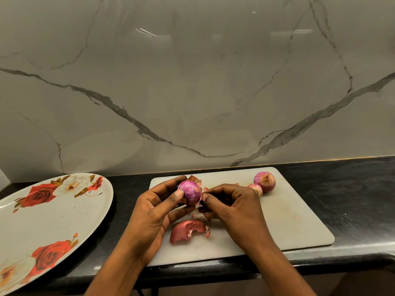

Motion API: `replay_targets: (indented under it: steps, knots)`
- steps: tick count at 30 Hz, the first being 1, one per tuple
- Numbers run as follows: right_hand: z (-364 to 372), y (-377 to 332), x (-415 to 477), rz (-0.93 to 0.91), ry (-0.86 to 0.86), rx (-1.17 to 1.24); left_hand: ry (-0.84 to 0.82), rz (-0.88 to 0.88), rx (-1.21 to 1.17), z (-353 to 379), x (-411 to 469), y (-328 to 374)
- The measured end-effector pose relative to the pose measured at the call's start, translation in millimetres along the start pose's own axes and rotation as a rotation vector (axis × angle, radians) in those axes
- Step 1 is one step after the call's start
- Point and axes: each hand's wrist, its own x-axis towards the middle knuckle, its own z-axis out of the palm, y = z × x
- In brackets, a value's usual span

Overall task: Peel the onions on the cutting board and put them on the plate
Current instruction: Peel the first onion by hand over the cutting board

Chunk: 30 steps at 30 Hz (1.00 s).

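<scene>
Above the board's (288, 221) left half, the left hand (154, 212) grips a half-peeled onion (189, 192); the right hand (230, 207) pinches its skin. Two onions (264, 181) sit by the far edge; the plate (49, 223) lies at the counter's left.

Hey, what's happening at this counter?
A person is peeling red onions. The left hand holds one onion above the cutting board while the right hand pinches a strip of skin at its side. A shed skin lies on the board, two more onions wait at the back, and the flowered plate holds none yet.
</scene>
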Motion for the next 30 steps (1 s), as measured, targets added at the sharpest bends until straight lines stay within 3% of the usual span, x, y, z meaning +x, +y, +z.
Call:
replay_targets:
  steps: [10, 30]
  knots:
    - [-1.5, 5.7, 1.1, 0.028, 0.103, -0.025, -0.001, -0.036, -0.098, -1.1, 0.9, 2.0]
    - [-2.6, 1.8, 2.2, -0.018, -0.029, -0.025, -0.049, 0.001, 0.122, -3.3, 0.5, -3.0]
